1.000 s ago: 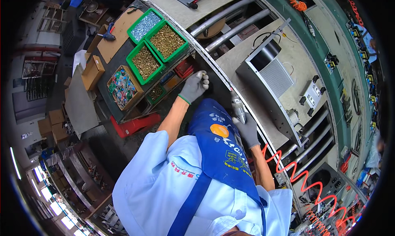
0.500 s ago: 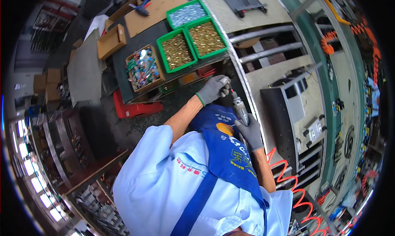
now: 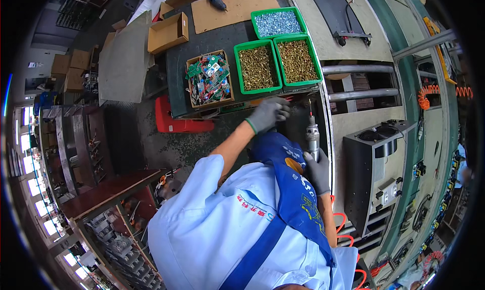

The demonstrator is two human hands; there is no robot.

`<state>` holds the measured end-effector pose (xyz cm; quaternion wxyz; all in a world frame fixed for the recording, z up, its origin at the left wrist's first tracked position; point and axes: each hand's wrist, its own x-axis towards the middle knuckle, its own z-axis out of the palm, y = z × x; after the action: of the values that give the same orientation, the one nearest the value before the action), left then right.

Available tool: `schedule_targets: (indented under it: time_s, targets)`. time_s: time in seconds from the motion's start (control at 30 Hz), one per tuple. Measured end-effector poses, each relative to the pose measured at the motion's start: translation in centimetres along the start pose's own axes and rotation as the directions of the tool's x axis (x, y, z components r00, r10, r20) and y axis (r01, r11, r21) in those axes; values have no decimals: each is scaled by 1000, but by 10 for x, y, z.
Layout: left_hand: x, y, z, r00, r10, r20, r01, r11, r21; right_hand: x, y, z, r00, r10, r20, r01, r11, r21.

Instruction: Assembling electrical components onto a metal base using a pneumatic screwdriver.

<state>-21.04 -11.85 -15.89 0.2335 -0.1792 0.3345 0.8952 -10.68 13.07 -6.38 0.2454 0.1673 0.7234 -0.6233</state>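
Because the power driver [image 3: 312, 135] is wrapped by the right hand [image 3: 317, 172], its bit [image 3: 310, 113] is left free beyond the closed fingers, while 2 green trays [image 3: 260, 91] of fasteners [image 3: 256, 66] are set, presumably for reach, past the left hand [image 3: 269, 115], whose curled fingers' contents cannot be told.

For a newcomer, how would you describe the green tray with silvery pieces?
Find the dark table beyond the gloved left hand. At its right end, just past two green trays of brassy pieces, stands a third green tray. Only this one holds silvery pieces.
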Motion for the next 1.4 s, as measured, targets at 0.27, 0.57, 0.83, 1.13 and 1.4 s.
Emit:
schedule_targets:
  time_s: [0.27,0.57,0.83,1.13,1.4]
  targets:
    - [-8,144,-146,667,702,-249,402,-57,914,-1,-6,-1,991,52,-120,-58,997,-47]
    - [2,193,-182,882,374,-286,381,-211,900,-23,10,-24,976,89,-200,-85,996,25]
    - [-35,200,-133,611,775,-159,101,122,987,-49,23,-67,971,98,-216,-73,990,120]
    - [-22,51,115,846,526,-89,-341,662,667,-98,56,-166,966,-82,-244,83,997,-6]
    - [0,-127,312,850,-29,526,-286,812,508,-169,76,-253,933,-278,-227,264,960,-90]
